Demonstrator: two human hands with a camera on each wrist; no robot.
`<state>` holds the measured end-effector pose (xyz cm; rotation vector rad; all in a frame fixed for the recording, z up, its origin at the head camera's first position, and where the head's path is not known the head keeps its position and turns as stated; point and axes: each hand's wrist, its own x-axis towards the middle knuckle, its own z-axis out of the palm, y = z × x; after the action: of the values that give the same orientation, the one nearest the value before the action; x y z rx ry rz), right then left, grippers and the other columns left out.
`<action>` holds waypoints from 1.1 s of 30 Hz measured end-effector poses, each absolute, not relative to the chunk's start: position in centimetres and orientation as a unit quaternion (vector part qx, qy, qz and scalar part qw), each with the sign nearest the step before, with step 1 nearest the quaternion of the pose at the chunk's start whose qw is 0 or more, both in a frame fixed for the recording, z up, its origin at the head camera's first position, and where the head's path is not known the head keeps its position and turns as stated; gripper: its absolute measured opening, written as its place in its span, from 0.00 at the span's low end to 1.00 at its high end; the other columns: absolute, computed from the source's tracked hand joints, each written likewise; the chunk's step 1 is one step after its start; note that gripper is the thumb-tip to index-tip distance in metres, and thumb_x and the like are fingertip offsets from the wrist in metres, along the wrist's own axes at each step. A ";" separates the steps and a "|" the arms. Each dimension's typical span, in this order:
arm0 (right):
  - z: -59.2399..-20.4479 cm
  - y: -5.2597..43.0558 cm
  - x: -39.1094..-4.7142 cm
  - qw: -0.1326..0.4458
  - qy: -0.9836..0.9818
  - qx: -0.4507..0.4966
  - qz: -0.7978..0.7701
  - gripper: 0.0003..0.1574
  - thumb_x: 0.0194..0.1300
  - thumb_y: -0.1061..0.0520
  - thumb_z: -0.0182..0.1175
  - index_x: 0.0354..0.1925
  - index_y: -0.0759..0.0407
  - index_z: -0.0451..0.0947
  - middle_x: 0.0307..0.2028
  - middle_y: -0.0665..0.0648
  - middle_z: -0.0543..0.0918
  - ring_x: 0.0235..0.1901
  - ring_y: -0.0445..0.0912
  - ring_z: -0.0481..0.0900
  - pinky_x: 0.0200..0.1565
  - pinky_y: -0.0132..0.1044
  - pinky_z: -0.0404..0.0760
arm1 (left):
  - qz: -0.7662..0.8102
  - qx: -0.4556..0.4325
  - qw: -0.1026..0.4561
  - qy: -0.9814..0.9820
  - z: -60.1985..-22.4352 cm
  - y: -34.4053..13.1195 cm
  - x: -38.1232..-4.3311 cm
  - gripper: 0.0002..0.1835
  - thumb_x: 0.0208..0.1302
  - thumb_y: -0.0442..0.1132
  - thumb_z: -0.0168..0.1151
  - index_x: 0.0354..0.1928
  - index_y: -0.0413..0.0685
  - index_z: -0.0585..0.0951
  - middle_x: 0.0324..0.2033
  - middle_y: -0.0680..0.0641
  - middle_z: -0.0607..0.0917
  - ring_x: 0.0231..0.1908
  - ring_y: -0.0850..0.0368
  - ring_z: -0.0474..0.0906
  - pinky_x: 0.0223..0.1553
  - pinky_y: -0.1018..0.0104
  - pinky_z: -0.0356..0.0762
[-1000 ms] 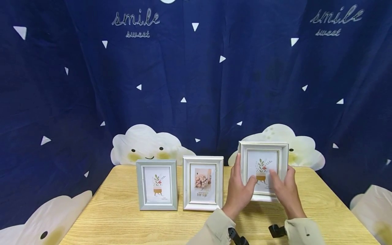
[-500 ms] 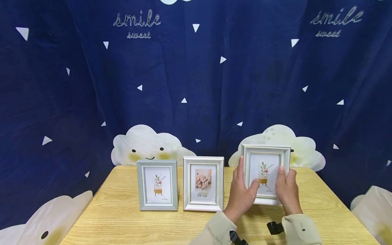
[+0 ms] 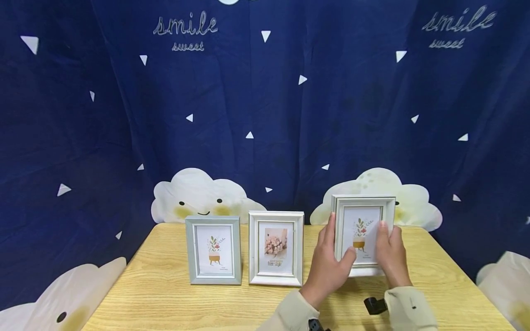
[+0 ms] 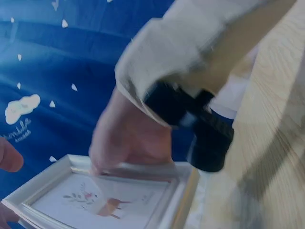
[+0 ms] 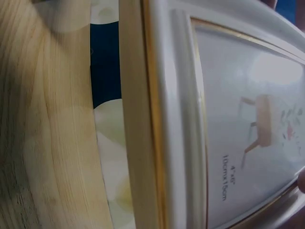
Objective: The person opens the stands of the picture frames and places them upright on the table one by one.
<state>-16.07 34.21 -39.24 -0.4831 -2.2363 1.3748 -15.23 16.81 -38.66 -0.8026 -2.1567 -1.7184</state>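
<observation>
A white picture frame (image 3: 366, 212) with a gold inner line and a potted-plant print is held upright between both hands, at the right of the table. My left hand (image 3: 330, 266) grips its left side, fingers along the edge and thumb over the lower part of the picture. On the right side my right hand (image 3: 392, 255) holds the frame, thumb lying on the front. In the right wrist view the frame's lower edge (image 5: 167, 143) fills the middle, above the wood. The left wrist view shows the right hand (image 4: 131, 138) on the frame. Fingers behind it are hidden.
Two more frames stand upright to the left on the wooden table (image 3: 165, 303): a grey-green frame (image 3: 192, 257) with the same plant print, and a white frame (image 3: 276, 279) with a flower photo. Behind hangs a dark blue curtain (image 3: 248, 101) with clouds and triangles.
Both hands and the held frame have moved slightly right and a little down. My right thumb has shifted from over the picture toward the frame's right edge. The other two frames have not moved.
</observation>
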 end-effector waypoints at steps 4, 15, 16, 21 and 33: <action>-39.1 34.4 -16.3 0.220 -0.804 -0.163 0.528 0.43 0.73 0.33 0.26 0.65 0.66 0.54 0.55 0.73 0.68 0.53 0.63 0.68 0.53 0.58 0.66 | -0.576 -0.302 0.139 -0.747 -38.0 16.4 -14.3 0.45 0.61 0.42 0.58 0.77 0.58 0.47 0.68 0.49 0.63 0.59 0.56 0.70 0.59 0.60 0.69; -39.8 34.9 -16.8 0.200 -0.797 -0.139 0.552 0.45 0.72 0.32 0.24 0.71 0.61 0.53 0.58 0.71 0.67 0.54 0.58 0.66 0.54 0.56 0.64 | -0.548 -0.371 0.136 -0.737 -36.8 16.2 -11.4 0.45 0.60 0.37 0.58 0.76 0.54 0.47 0.68 0.47 0.63 0.57 0.56 0.72 0.53 0.72 0.72; -39.9 34.9 -16.8 0.200 -0.797 -0.138 0.552 0.45 0.72 0.32 0.24 0.71 0.61 0.53 0.57 0.71 0.67 0.53 0.58 0.66 0.53 0.55 0.64 | -0.543 -0.377 0.140 -0.738 -36.7 16.2 -11.2 0.45 0.60 0.37 0.58 0.76 0.53 0.47 0.68 0.47 0.62 0.57 0.56 0.72 0.53 0.72 0.72; -40.2 34.9 -16.9 0.207 -0.797 -0.129 0.553 0.45 0.73 0.32 0.23 0.72 0.61 0.54 0.60 0.71 0.67 0.55 0.57 0.65 0.54 0.57 0.64 | -0.522 -0.397 0.156 -0.739 -36.7 16.2 -10.7 0.45 0.61 0.37 0.58 0.76 0.50 0.46 0.70 0.47 0.59 0.59 0.55 0.70 0.54 0.73 0.70; -40.3 35.0 -16.8 0.202 -0.787 -0.133 0.567 0.46 0.72 0.31 0.24 0.68 0.64 0.57 0.58 0.72 0.68 0.55 0.57 0.66 0.56 0.54 0.64 | -0.509 -0.371 0.173 -0.757 -36.5 14.7 -12.5 0.38 0.69 0.44 0.51 0.76 0.52 0.47 0.70 0.47 0.63 0.65 0.54 0.66 0.61 0.60 0.68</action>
<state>-16.81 34.97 -40.26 -0.3728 -2.1993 1.5836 -12.50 14.74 -36.50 -1.0523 -2.1477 -1.4433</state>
